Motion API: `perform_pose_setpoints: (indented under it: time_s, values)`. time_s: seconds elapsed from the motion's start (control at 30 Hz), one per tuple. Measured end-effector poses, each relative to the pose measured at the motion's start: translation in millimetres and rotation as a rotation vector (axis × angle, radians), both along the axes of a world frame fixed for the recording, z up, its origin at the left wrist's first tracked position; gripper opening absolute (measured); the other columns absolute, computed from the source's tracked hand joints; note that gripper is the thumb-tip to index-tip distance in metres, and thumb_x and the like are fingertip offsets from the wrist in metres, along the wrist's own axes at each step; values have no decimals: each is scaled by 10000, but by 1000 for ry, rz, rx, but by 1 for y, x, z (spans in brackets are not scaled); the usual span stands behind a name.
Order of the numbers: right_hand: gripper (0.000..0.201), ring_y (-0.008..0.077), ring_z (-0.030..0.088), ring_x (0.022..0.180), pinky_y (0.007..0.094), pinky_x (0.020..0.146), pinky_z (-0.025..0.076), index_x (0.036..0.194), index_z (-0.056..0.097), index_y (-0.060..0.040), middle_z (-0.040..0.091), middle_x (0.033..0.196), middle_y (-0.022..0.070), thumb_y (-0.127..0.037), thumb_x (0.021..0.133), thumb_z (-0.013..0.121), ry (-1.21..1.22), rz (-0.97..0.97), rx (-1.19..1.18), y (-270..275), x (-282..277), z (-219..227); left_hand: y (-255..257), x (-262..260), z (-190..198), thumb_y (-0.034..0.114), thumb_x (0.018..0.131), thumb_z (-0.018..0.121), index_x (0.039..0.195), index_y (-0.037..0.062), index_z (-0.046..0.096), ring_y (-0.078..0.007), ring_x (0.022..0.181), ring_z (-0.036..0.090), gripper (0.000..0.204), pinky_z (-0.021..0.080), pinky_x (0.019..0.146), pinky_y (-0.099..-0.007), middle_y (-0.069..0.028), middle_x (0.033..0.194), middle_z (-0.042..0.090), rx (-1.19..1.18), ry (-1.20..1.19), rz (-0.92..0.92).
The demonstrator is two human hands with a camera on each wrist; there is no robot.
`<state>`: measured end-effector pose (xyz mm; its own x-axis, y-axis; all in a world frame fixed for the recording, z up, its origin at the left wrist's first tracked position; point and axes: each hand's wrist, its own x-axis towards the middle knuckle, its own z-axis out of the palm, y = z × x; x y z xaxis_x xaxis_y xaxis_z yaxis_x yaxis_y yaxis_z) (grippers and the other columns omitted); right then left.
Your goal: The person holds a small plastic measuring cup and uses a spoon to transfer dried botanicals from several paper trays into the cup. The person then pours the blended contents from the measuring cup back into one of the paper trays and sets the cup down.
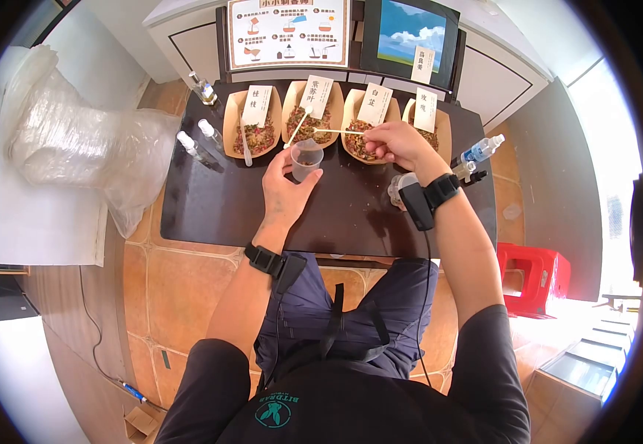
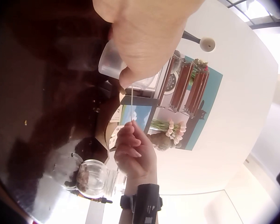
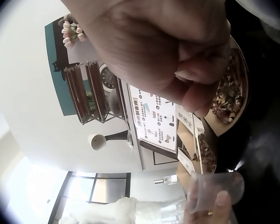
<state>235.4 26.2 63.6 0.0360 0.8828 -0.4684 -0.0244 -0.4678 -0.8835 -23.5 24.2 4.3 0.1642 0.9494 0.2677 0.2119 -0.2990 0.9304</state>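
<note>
My left hand grips a small clear plastic cup, held upright above the table with a few dark bits inside. My right hand pinches the end of a thin pale spoon. Its tip points left, above the cup's rim in the head view. Behind the cup is a paper tray of dried herbs, with another pale spoon lying in it. Below the right hand sits a similar tray of reddish-brown dried pieces. The right wrist view shows the left fingers round the cup.
A leftmost tray holds a white spoon; a fourth tray stands right. Labels stand in the trays. A glass jar sits near the right wrist. Small bottles line both table sides. A picture sign stands behind.
</note>
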Motion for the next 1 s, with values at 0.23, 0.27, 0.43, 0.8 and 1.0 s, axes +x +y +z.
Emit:
perform_pose_setpoints:
  time_s: [0.23, 0.27, 0.43, 0.8, 1.0]
  values:
    - [183, 25, 528, 523, 163, 417, 357, 837, 653, -12, 649, 720, 17, -155, 945, 618, -88, 7, 92, -27, -3, 35, 3, 5, -1, 103, 715, 829, 1208, -19, 586, -215, 972, 653, 563, 522, 875, -337, -134, 1123, 656, -6, 14, 23]
    - [183, 25, 528, 523, 163, 417, 357, 837, 653, -12, 649, 720, 17, -155, 945, 618, -87, 10, 91, -32, -6, 42, 2, 5, 0, 102, 715, 829, 1207, -19, 586, -214, 974, 652, 562, 521, 877, -336, -134, 1124, 656, -4, 17, 26]
    - [195, 121, 602, 585, 281, 533, 471, 857, 687, 13, 649, 663, 71, -174, 896, 646, -575, 112, 369, -56, -34, 58, 0, 6, 5, 103, 715, 829, 1207, -18, 588, -212, 977, 649, 561, 518, 881, -334, -133, 1124, 655, -31, 2, 18]
    - [198, 170, 647, 570, 297, 565, 504, 820, 698, 23, 674, 668, 99, -170, 854, 670, -461, 70, 452, -50, -56, 66, -1, -7, -3, 66, 717, 826, 1198, -10, 595, -208, 1017, 648, 539, 519, 902, -333, -135, 1159, 651, 19, -46, 49]
    - [232, 238, 662, 616, 345, 605, 518, 807, 702, 17, 673, 681, 141, -200, 860, 643, -632, 83, 507, -4, -74, 36, 0, -32, -1, 37, 741, 822, 1232, -12, 563, -166, 1044, 625, 558, 500, 931, -310, -97, 1151, 640, -15, -20, 103]
